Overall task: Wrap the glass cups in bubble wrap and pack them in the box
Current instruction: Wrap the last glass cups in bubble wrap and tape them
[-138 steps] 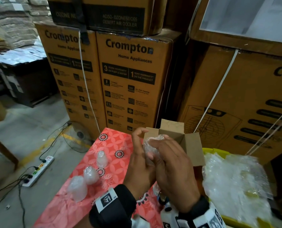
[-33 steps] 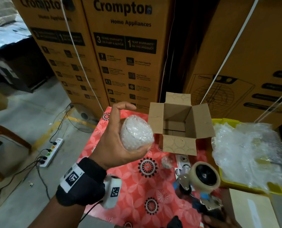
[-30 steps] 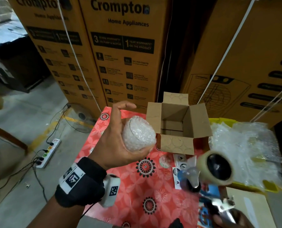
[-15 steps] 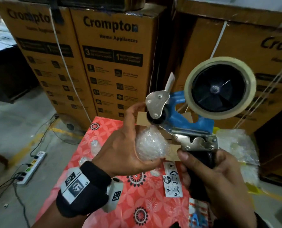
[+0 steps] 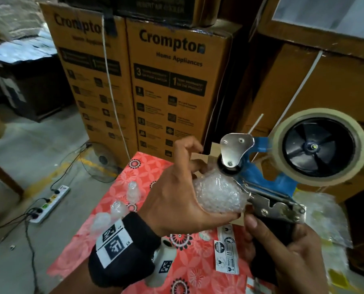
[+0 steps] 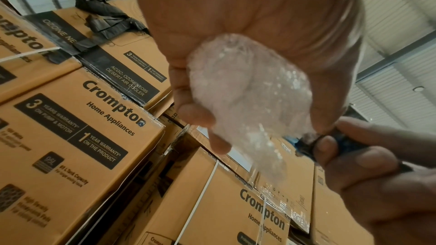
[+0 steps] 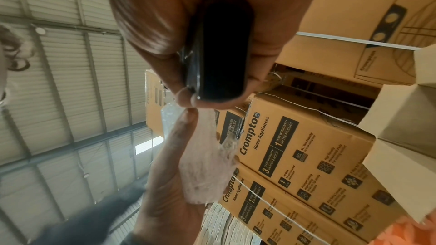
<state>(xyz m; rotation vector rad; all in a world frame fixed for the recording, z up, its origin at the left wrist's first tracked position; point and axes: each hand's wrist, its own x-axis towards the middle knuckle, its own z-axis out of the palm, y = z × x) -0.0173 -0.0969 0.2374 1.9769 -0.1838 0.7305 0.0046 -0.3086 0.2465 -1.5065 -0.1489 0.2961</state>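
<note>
Left grip (image 5: 177, 200) clasping knobbly bubble-wrapped cup (image 5: 218, 195), right grip (image 5: 291, 251) clenching steel-and-blue tape dispenser (image 5: 283, 166)

The bench (image 5: 111, 211) has a coral-red cloth with pale petal shapes and black-and-white round flowers. The tape dispenser (image 5: 268, 181) has a blue body, a black handle, shiny metal plates and a beige tape roll (image 5: 319, 145) on a black hub. The stacked cartons (image 5: 172, 96) are orange-brown with black print and white straps.
</note>
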